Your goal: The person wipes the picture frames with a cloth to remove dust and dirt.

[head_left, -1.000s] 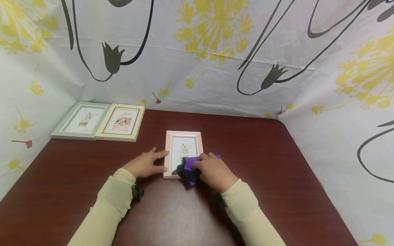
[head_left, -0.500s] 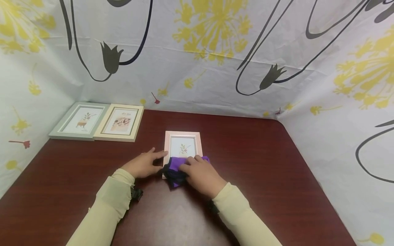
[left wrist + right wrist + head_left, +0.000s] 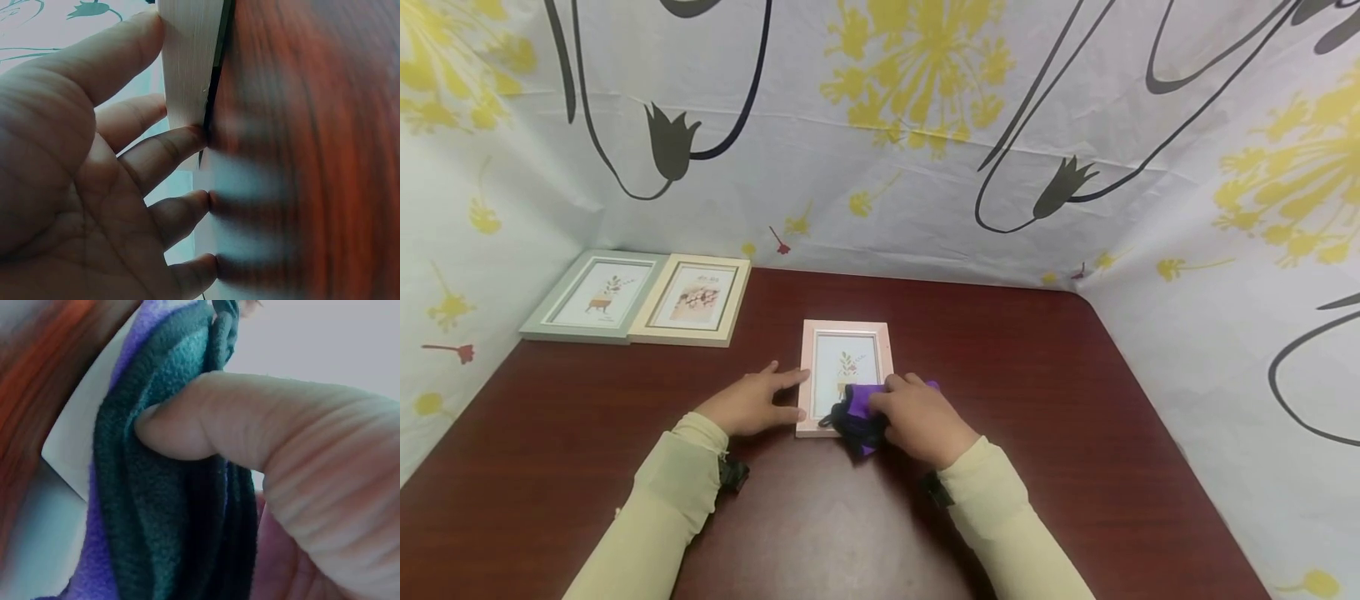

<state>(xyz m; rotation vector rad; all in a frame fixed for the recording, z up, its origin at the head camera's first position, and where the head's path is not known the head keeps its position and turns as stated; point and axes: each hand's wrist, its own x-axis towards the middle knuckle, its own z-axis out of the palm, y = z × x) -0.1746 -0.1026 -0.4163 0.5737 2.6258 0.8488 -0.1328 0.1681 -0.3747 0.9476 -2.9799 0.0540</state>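
A pink picture frame [image 3: 808, 350] lies face up at the middle of the table. My right hand [image 3: 925, 421] grips a folded purple cloth with dark edging [image 3: 859, 417] on the frame's lower right part. In the right wrist view the thumb presses into the dark folds of the cloth [image 3: 162, 506]. At the frame's left edge, my left hand [image 3: 748, 404] touches the side with spread fingers. The left wrist view shows the thumb and fingertips against the frame's side [image 3: 190, 62], other fingertips on the tabletop.
At the far left of the dark red wooden table [image 3: 985, 350] lie a grey-green picture frame [image 3: 553, 312] and a cream picture frame [image 3: 737, 300], side by side. A patterned white fabric [image 3: 865, 225] hangs around the table's back and sides.
My right hand slid the cloth left across the bottom of the pink frame, then back to the right. The left hand stays at the frame's left edge.
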